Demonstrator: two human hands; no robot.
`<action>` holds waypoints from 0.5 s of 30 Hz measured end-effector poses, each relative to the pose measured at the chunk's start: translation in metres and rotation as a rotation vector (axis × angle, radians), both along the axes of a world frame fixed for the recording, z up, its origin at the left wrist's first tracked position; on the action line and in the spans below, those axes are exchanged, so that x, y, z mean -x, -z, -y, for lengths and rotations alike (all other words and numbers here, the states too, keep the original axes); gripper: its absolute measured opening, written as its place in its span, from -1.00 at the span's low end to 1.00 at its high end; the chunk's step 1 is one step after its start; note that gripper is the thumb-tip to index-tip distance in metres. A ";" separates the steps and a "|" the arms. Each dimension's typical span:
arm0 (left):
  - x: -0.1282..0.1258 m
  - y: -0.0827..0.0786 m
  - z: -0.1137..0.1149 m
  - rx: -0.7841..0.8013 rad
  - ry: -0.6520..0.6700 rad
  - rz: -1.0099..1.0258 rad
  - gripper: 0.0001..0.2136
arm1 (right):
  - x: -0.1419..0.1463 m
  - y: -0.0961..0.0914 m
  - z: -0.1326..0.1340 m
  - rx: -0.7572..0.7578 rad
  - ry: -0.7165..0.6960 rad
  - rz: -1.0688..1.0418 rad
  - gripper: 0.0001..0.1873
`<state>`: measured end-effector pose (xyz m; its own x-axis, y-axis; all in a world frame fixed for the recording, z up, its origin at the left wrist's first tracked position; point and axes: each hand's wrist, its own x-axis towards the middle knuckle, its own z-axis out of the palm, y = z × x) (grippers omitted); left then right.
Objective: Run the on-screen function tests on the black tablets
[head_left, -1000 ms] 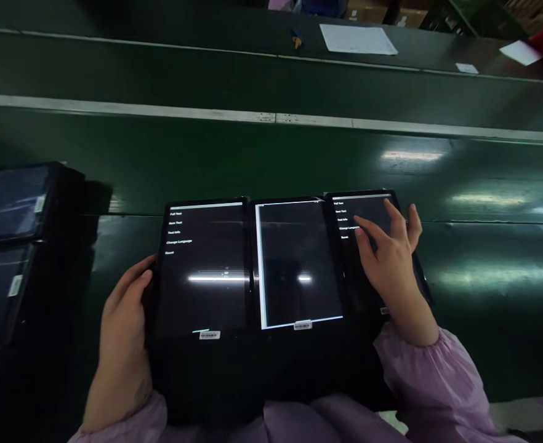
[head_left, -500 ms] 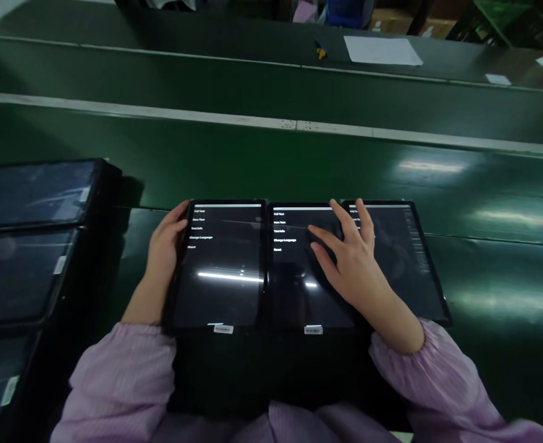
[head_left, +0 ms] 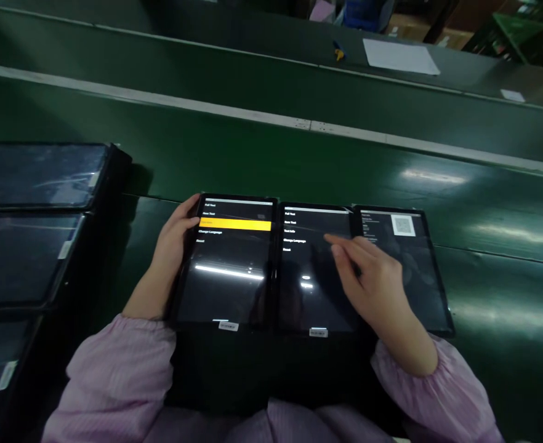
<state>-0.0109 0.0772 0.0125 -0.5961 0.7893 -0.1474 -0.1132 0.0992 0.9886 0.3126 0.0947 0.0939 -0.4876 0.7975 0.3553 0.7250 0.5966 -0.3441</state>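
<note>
Three black tablets lie side by side on the green bench in front of me. The left tablet (head_left: 228, 264) shows a white menu with one line lit orange. My left hand (head_left: 172, 240) grips its upper left edge, thumb on the screen beside the orange line. The middle tablet (head_left: 311, 271) shows a plain menu list. My right hand (head_left: 368, 280) hovers over its right side, fingers curled with the tips near the screen, nothing held. The right tablet (head_left: 403, 264) shows a QR code and small text.
A stack of dark tablets (head_left: 31, 215) in wrapping fills the left side. A green conveyor belt (head_left: 271, 154) with a white stripe runs across behind. Farther back lie a white sheet (head_left: 401, 56) and a small blue and yellow item (head_left: 339, 52).
My right hand shifted from the right tablet to the middle one. My left hand slid up the left tablet's edge and a menu line turned orange. The right screen changed to a QR page.
</note>
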 end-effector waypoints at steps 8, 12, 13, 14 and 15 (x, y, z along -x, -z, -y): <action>0.000 0.003 0.004 -0.008 0.009 -0.021 -0.45 | 0.043 0.008 0.045 0.315 -0.257 0.297 -0.54; -0.001 0.002 0.005 -0.005 0.007 -0.045 -0.43 | 0.049 0.003 0.048 0.372 -0.249 0.406 -0.55; -0.001 0.001 0.006 -0.004 0.008 -0.052 -0.44 | 0.046 0.001 0.046 0.372 -0.231 0.421 -0.56; -0.002 0.001 0.006 -0.003 0.005 -0.059 -0.45 | 0.042 -0.002 0.044 0.364 -0.200 0.428 -0.59; -0.002 0.000 0.006 -0.001 0.001 -0.066 -0.47 | 0.035 -0.005 0.041 0.352 -0.158 0.423 -0.62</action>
